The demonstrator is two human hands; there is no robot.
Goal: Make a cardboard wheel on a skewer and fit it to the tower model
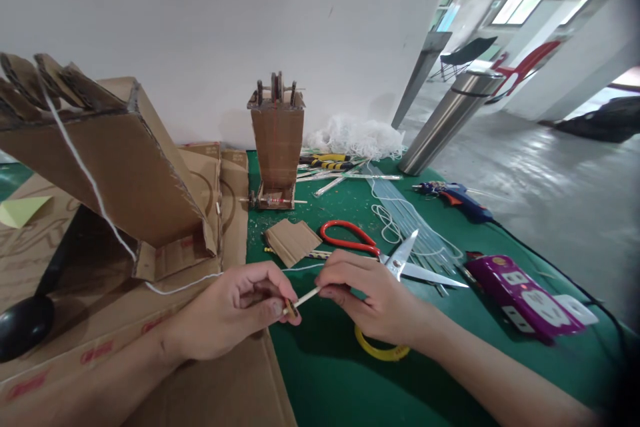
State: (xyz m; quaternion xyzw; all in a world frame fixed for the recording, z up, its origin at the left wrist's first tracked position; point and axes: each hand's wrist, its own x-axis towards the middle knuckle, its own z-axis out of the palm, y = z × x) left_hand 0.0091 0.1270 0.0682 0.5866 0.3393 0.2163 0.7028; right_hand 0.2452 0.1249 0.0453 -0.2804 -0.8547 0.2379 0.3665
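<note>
My left hand [235, 310] pinches a small cardboard disc [291, 307] at its fingertips. My right hand [373, 297] grips a thin white stick [307, 297] whose end meets the disc. A white string [90, 180] runs from the big cardboard structure [120, 160] on the left down towards my left hand. Both hands hover low over the green table [330, 373], next to flat cardboard sheets [225, 387].
Red-handled scissors [390, 257] lie open behind my right hand, a yellow ring [380, 350] under it. A small cardboard tower [277, 147], cardboard scrap [293, 240], glue gun [457, 197], glue sticks [415, 223], purple power strip [525, 293], pliers [325, 161] and a steel bin [445, 123] stand farther back.
</note>
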